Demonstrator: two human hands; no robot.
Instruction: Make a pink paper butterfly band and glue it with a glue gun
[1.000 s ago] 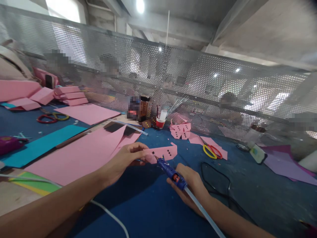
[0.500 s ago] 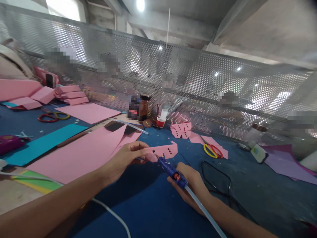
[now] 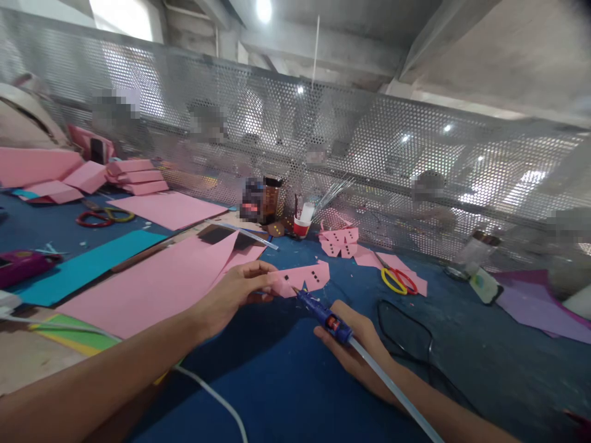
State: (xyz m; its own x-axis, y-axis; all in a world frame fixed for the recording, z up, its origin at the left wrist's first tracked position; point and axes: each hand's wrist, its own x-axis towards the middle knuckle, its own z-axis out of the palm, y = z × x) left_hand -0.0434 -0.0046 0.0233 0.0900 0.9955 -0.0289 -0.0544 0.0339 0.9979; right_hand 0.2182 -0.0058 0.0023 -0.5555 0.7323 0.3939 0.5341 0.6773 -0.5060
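Observation:
Between the thumb and fingers of my left hand (image 3: 240, 292) is a small pink paper piece (image 3: 302, 278) with black squares on it. My right hand (image 3: 360, 341) is wrapped round a blue glue gun (image 3: 325, 317), whose tip meets or nearly meets the lower edge of the piece. A long clear glue stick (image 3: 392, 387) runs out of the gun's back toward the lower right. Behind the piece, a pink paper shape (image 3: 339, 241) with black squares stands on the blue table (image 3: 277, 381).
Yellow-and-red scissors (image 3: 399, 281) lie on pink scraps at the right, near a black cable (image 3: 406, 354). Large pink sheets (image 3: 152, 286) and a teal strip (image 3: 92, 267) cover the left. A red cup (image 3: 301, 227) stands before the perforated metal screen (image 3: 369, 154).
The view has shifted slightly. Both hands keep their hold, and the pink piece and glue gun remain close together, with the piece turned a little.

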